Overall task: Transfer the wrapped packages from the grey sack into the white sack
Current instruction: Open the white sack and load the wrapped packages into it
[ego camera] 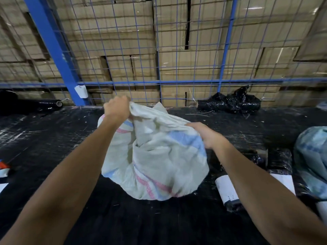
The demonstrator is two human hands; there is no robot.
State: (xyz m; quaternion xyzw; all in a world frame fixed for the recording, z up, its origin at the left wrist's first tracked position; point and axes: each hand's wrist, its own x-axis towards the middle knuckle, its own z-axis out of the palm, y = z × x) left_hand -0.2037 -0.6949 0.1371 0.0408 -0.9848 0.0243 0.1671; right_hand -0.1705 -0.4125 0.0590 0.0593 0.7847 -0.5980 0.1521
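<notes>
A white woven sack (155, 163) with pink and blue stripes sits bulging in the middle of the black table (53, 138). My left hand (117, 107) grips the sack's bunched top edge and holds it up. My right hand (208, 136) grips the cloth on the sack's right side. At the right edge lies a grey-blue sack (311, 160), partly cut off by the frame. Between the two sacks lie wrapped packages: a white one (227, 190) near my right forearm and a black one (280, 160) behind it.
A blue wire-mesh fence (159, 82) runs along the table's far edge, with stacked cardboard boxes (123, 41) behind it. A black film roll (31, 103) lies at far left and crumpled black plastic (233, 101) at far right. Small items (4, 167) sit at the left edge.
</notes>
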